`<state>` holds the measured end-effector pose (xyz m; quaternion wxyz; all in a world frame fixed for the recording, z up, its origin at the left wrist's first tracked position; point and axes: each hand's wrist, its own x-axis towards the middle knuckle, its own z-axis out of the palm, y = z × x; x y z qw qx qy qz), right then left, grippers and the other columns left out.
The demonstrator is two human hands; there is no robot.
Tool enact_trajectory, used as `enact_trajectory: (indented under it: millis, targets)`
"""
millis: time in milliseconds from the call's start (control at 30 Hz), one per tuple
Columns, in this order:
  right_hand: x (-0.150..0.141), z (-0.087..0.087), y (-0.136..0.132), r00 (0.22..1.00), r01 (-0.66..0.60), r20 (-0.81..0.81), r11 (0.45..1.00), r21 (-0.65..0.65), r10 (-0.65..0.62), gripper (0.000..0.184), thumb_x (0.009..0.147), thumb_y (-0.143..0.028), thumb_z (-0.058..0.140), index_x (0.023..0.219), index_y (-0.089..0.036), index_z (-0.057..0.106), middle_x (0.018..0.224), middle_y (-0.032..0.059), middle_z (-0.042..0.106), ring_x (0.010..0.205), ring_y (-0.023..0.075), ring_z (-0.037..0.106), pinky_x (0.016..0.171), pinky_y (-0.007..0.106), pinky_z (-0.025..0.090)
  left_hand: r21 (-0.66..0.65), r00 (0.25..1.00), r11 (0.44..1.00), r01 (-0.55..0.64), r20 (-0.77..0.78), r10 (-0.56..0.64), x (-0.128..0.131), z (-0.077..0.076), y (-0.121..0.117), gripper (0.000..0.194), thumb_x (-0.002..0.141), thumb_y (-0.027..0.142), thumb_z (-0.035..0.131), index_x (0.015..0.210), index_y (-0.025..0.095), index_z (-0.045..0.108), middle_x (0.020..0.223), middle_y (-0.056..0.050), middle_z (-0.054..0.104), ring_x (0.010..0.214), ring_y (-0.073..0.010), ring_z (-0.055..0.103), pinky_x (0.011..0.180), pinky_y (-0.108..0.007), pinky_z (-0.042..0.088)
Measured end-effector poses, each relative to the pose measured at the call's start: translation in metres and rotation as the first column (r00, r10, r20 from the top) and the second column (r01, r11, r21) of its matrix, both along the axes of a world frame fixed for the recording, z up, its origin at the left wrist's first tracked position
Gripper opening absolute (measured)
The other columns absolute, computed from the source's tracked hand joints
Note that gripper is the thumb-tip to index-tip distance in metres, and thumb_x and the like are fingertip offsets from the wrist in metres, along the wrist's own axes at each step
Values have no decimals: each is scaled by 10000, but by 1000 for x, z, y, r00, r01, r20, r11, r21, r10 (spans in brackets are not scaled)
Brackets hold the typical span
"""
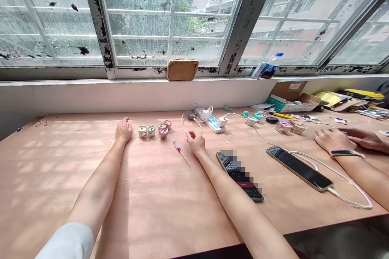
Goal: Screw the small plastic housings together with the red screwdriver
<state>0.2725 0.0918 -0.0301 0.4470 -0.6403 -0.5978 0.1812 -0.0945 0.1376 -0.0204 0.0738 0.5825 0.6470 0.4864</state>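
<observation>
My left hand (124, 130) rests on the table, fingers loosely curled, with nothing visible in it. Just right of it stand small see-through containers with coloured tops: a beige one (142, 131), a green one (151, 131), and a small group with a pink one (164, 133). My right hand (196, 143) lies on the table with its fingers curled in, and I see no object in it. Left of this hand lies a small screwdriver (181, 153) with a red and clear handle. A white cable (182, 123) loops just beyond its fingertips.
A phone (240, 178) lies right of my right forearm. Another phone (299, 168) is plugged into a white cable. A power strip (212, 122), more small containers (252, 120) and an open box (293, 103) stand behind. A co-worker's hands (334, 141) rest at the right.
</observation>
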Motion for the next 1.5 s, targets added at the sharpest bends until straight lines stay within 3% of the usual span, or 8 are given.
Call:
enact_trajectory:
  millis: [167, 367, 533, 900, 1000, 1133, 1267, 1500]
  targets:
    - [-2, -3, 4, 997, -15, 70, 1000, -1, 15, 198, 884, -343, 534, 845, -199, 665, 839, 51, 734, 804, 194, 662, 732, 281, 453, -83, 962, 993, 89, -252, -107, 7, 0, -8, 207, 818, 183, 539, 982, 206, 662, 1162, -145, 669, 1185, -343, 578, 1064, -506, 435]
    - [-5, -6, 4, 987, -9, 158, 1000, -25, 13, 179, 902, -308, 524, 848, -203, 658, 831, 37, 712, 762, 178, 615, 658, 266, 374, -144, 881, 974, 172, -420, -218, 11, 4, -24, 261, 841, 318, 618, 1079, 227, 668, 1226, -108, 650, 1200, -317, 577, 1049, -435, 456]
    - [-8, -1, -2, 967, -13, 254, 1000, -19, 17, 153, 904, -258, 524, 848, -194, 652, 863, 56, 694, 765, 176, 583, 642, 269, 339, -190, 837, 957, 218, -468, -283, 15, 9, -38, 483, 831, 482, 679, 1226, 211, 614, 1265, -120, 638, 1222, -324, 571, 1038, -419, 457]
    - [-14, 3, -9, 909, -15, 417, 1000, 4, 12, 178, 938, -218, 507, 873, -189, 670, 935, 85, 696, 839, 197, 593, 678, 288, 344, -251, 818, 945, 211, -483, -311, 23, 12, -48, 620, 776, 650, 709, 1195, 203, 616, 1238, -126, 653, 1177, -330, 595, 997, -416, 463]
    - [-15, 4, -10, 893, -15, 449, 1000, -2, 14, 187, 942, -208, 500, 892, -187, 679, 964, 90, 697, 870, 201, 598, 682, 290, 345, -256, 811, 943, 212, -493, -316, 23, 11, -48, 564, 807, 615, 681, 1188, 204, 616, 1231, -126, 651, 1190, -329, 582, 1020, -424, 447]
    - [-16, 5, -12, 873, -13, 487, 1000, -4, 13, 193, 948, -202, 495, 924, -183, 686, 1001, 101, 692, 910, 207, 593, 694, 294, 353, -269, 786, 935, 230, -515, -342, 23, 10, -48, 356, 859, 394, 623, 1166, 213, 621, 1247, -124, 647, 1228, -333, 554, 1064, -450, 408]
    - [-17, 5, -14, 862, 9, 506, 1000, -1, -8, 204, 957, -197, 482, 934, -177, 684, 1007, 108, 684, 917, 214, 591, 704, 301, 359, -277, 778, 934, 226, -525, -344, 24, 10, -48, 277, 831, 249, 585, 1101, 208, 630, 1204, -135, 661, 1177, -341, 577, 1044, -468, 419]
    - [-18, 2, -21, 864, 19, 502, 1000, 14, -24, 198, 957, -190, 483, 921, -180, 677, 1035, 114, 671, 974, 229, 575, 743, 306, 376, -206, 835, 947, 245, -452, -314, 25, 8, -53, 474, 856, 169, 479, 1329, 173, 508, 1306, -168, 624, 1194, -322, 606, 1021, -455, 472]
